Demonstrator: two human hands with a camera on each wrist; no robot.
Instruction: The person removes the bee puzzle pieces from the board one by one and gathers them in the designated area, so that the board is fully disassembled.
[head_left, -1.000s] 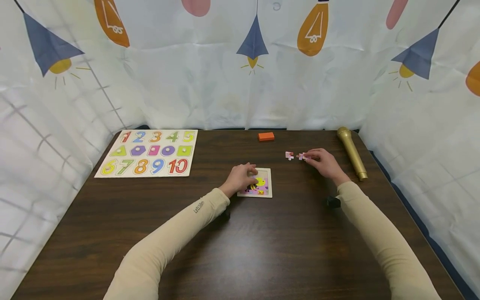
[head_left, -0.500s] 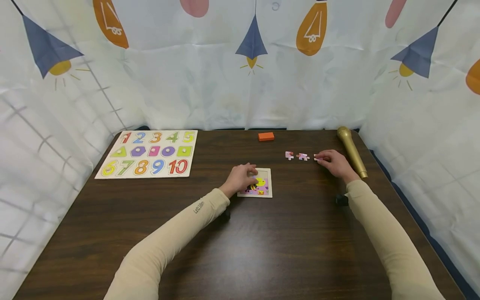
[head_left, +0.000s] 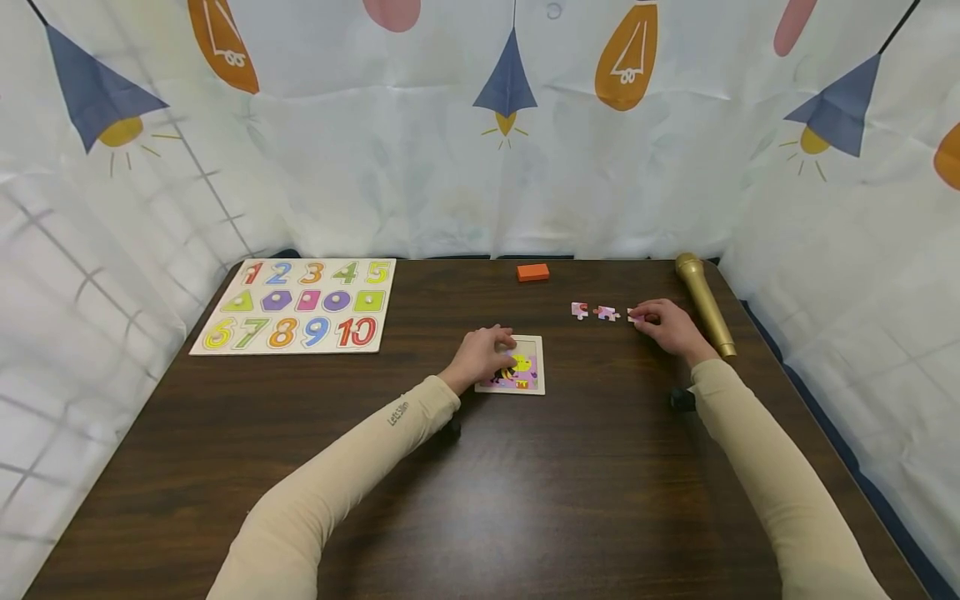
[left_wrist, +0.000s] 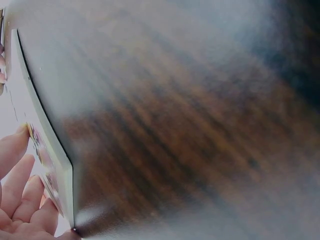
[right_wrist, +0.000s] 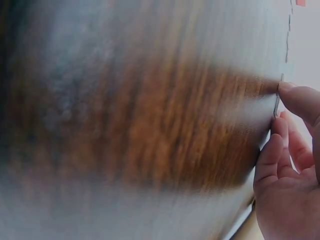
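My left hand (head_left: 480, 358) lies over the left part of a small framed jigsaw puzzle (head_left: 527, 386), a yellow cartoon figure on pink. In the left wrist view its thumb touches the picture and the other fingers are curled beside it, holding the light frame (left_wrist: 60, 160); part of the picture is hidden. Farther right, my right hand (head_left: 671, 327) pinches a pink jigsaw piece (head_left: 632, 315) at the table surface. That piece shows edge-on as a thin sliver (right_wrist: 277, 102) by the thumb in the right wrist view. Two loose jigsaw pieces (head_left: 607, 313) (head_left: 579, 310) lie to its left.
A number-and-shape board (head_left: 292, 307) lies at the back left of the dark wooden table (head_left: 420, 517). An orange block (head_left: 532, 272) is near the back edge. Right of my right hand lies a gold microphone-shaped object (head_left: 705, 304). Patterned white curtains (head_left: 405, 183) surround the table.
My right hand has let go of the middle loose piece and moved right with another piece, leaving a gap between them. Over the last half second both hands stay put.
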